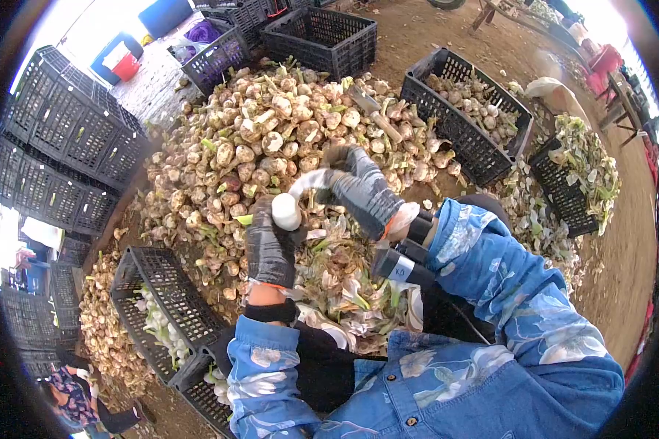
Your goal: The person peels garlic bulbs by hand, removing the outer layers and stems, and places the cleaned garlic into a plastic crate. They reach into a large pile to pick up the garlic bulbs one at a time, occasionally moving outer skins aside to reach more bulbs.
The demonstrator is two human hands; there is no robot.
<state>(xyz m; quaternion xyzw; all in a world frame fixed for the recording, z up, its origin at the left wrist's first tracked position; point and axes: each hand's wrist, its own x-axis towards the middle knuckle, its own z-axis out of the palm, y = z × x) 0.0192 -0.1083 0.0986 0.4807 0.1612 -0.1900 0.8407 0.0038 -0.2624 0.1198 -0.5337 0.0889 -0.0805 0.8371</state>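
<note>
My left hand, in a dark glove, is closed around a peeled white garlic bulb. From the bulb a pale strip of garlic skin arcs over to my right hand. That hand, gloved too, has its fingers closed on the strip's far end; motion blurs its fingertips. Just beyond both hands rises a large heap of unpeeled garlic bulbs. Loose peelings lie below them, close to my lap. A wooden-handled tool, perhaps a knife, rests on the heap.
A black crate at left holds white bulbs. Another crate at right contains unpeeled garlic, and one farther right carries peelings. Stacked crates stand at far left. A person works at lower left.
</note>
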